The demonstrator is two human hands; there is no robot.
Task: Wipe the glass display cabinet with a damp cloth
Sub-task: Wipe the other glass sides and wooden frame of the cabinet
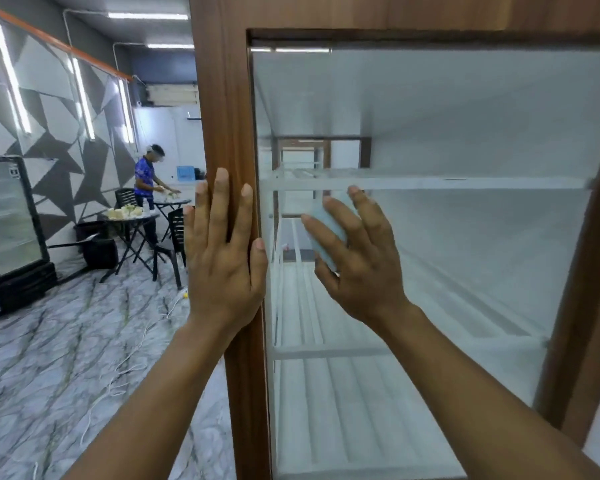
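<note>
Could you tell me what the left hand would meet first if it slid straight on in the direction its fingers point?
Probably nothing new soon: the left hand lies flat on the brown wooden cabinet frame, fingers pointing up along it, and the post looks bare to the picture's top.
</note>
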